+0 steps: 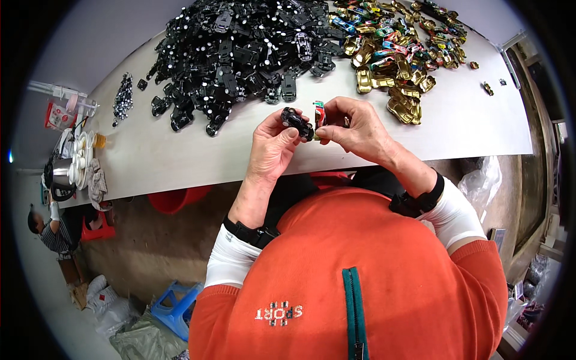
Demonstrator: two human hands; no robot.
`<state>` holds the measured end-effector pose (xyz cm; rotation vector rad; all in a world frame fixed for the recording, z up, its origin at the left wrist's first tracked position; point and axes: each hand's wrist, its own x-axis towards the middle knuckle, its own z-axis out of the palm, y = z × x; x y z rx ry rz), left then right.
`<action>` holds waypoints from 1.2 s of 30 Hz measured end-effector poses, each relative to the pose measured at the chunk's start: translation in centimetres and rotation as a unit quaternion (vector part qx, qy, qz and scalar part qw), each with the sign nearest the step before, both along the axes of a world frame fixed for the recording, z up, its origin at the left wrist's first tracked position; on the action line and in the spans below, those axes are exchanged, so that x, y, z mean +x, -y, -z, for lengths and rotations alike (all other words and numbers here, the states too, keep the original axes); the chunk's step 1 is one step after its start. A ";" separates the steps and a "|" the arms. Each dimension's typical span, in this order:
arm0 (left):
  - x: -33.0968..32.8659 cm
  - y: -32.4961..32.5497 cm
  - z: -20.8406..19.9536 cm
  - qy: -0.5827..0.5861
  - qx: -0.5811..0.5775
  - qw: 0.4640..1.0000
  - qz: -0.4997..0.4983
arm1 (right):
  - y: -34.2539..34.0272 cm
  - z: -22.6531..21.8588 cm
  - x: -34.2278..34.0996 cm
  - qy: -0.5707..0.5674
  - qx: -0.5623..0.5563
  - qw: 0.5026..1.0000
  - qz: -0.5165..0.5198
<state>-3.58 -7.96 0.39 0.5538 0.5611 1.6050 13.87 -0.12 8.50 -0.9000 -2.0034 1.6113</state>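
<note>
The left hand point(269, 147) is closed around a black toy car base point(297, 124), held between the thumb and the bent fingers. The right hand point(363, 129) pinches a red and green car shell point(320, 113) just beside this base; whether the two pieces touch, I cannot tell. Both are above the near part of the pale tabletop point(180, 159). Farther back lie a heap of black bases point(228, 66) and, to its right, golden and coloured shells point(396, 66).
</note>
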 end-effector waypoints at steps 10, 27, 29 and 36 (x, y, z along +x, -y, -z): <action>0.3 -0.2 -0.6 -0.048 -0.007 0.999 0.007 | -0.2 2.2 -0.5 -0.002 0.123 0.992 -0.007; 1.0 -0.1 -1.7 -0.074 0.023 0.997 0.004 | 0.2 0.3 -0.6 -0.010 0.274 0.959 -0.068; 1.1 -0.1 -1.9 -0.071 0.033 0.997 -0.001 | 0.2 0.0 -0.5 -0.023 0.288 0.954 -0.076; 1.1 -0.2 -1.9 -0.169 0.074 0.982 -0.045 | 0.7 -0.4 -0.1 -0.032 0.231 0.971 -0.052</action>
